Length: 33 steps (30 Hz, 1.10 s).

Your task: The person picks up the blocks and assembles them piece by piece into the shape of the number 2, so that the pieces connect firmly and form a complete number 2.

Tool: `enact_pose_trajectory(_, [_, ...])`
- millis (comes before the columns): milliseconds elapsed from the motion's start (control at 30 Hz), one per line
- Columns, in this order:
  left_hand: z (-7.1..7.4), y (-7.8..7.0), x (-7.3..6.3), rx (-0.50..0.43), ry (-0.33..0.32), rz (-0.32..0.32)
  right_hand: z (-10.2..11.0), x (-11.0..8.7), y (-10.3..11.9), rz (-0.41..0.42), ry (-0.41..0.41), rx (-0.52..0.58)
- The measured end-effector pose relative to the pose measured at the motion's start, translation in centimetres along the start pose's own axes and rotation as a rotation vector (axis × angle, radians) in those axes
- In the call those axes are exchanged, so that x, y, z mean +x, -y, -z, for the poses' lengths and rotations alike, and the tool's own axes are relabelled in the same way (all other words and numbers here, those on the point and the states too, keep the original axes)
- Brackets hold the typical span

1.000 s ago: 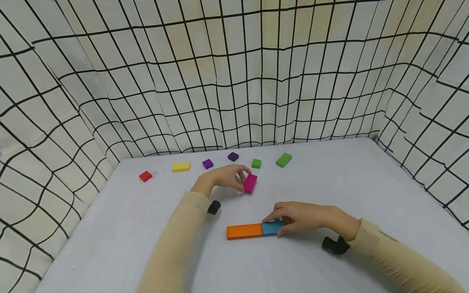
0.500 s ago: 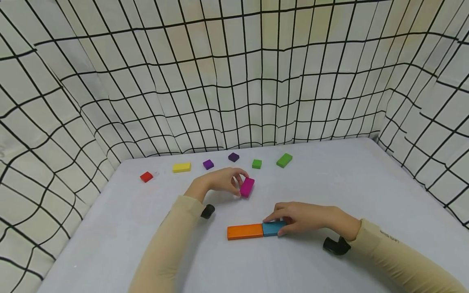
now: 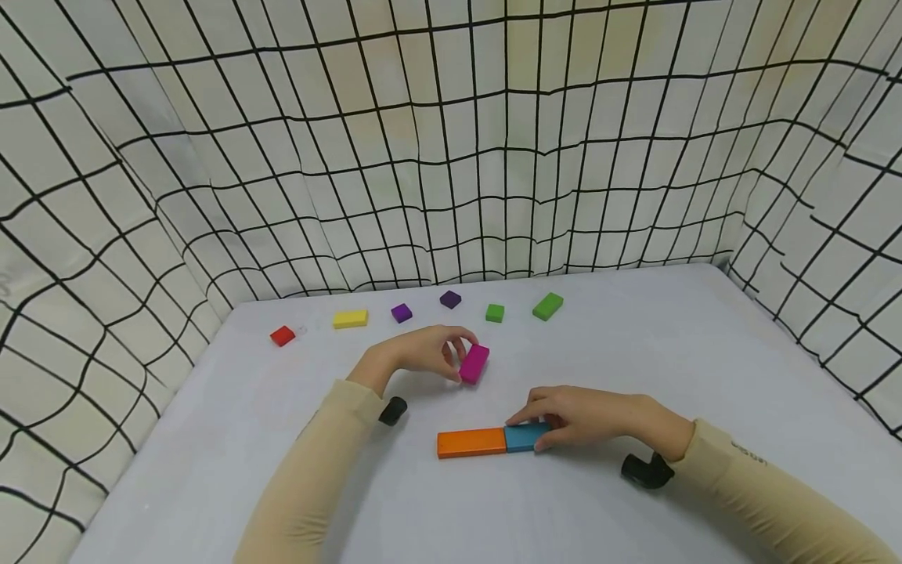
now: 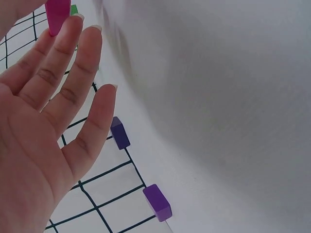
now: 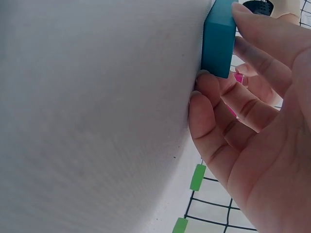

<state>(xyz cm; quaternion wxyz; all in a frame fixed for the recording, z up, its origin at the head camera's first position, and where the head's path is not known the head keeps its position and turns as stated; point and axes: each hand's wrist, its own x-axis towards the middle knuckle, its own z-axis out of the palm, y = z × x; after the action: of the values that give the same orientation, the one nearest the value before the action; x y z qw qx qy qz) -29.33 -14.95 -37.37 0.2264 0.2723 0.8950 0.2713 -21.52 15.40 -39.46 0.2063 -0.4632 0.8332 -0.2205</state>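
Observation:
My left hand [image 3: 426, 349] pinches a magenta block [image 3: 474, 364] between thumb and fingertips over the middle of the table. In the left wrist view the magenta block [image 4: 58, 15] shows at the top edge, and the other fingers stretch out beside it. My right hand [image 3: 588, 415] holds a blue block [image 3: 523, 437] by its right part, thumb on the near side and fingers on the far side. Its end butts against an orange block [image 3: 470, 442], forming a straight row on the table. In the right wrist view the blue block [image 5: 218, 41] rests on the white surface.
Along the back lie a red block [image 3: 283, 336], a yellow block [image 3: 350, 319], two purple blocks [image 3: 402, 313], a small green block [image 3: 495, 313] and a longer green block [image 3: 547, 306]. Black netting [image 3: 486, 172] hangs before white walls around the white table [image 3: 669, 337].
My left hand has drawn the magenta block slightly toward me and to the left. The right hand has stayed on the blue block, and the orange block has not moved.

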Motion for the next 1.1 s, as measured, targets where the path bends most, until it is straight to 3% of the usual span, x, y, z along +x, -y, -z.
enact_pose_trajectory(333, [-0.8, -0.8, -1.0, 0.035, 0.046, -0.003, -0.1, 0.0, -0.1, 0.006, -0.003, 0.006])
enact_pose_trajectory(1100, [-1.2, -0.4, -2.7, 0.017, 0.058, -0.069, -0.1, -0.1, 0.0, -0.003, -0.007, 0.005])
